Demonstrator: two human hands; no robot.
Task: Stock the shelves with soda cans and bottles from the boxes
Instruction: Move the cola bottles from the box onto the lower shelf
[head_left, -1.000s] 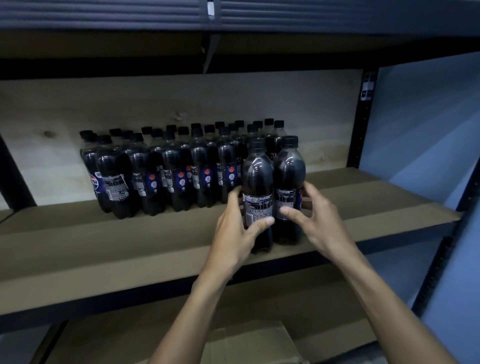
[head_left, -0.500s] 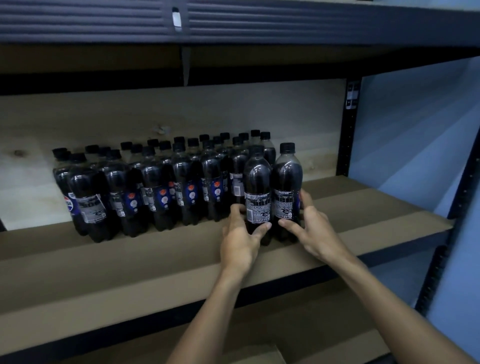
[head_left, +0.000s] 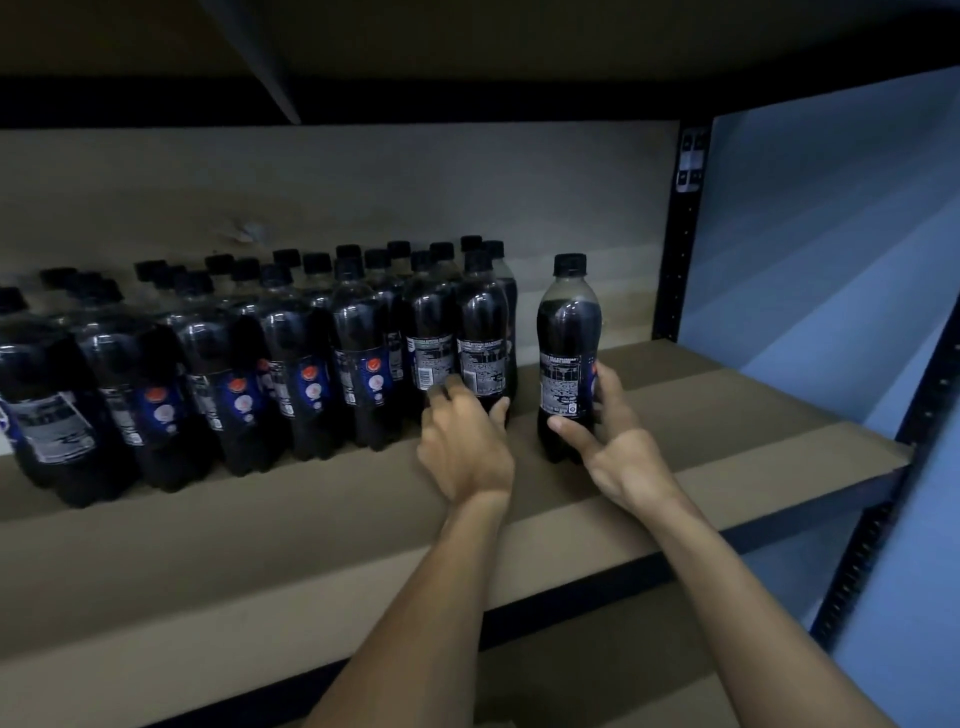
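**Two hands on two cola bottles at the shelf**

The brown board shelf (head_left: 727, 415) carries a block of bottles (head_left: 234, 374) several rows deep, all dark soda with black caps. Their wrappers are blue with orange and white round marks. Some are turned to show white print panels, one with a barcode. The print is too blurred to read and no brand name is legible.

The end bottle (head_left: 480, 338), at the block's right front corner, and the lone bottle (head_left: 569, 343), standing upright just apart to its right, both show fine-print panels.

The left hand (head_left: 462, 441) wraps the end bottle low down, thumb on its right side. The right hand (head_left: 618, 452) grasps the lone bottle, thumb across the front and fingers round its right side.
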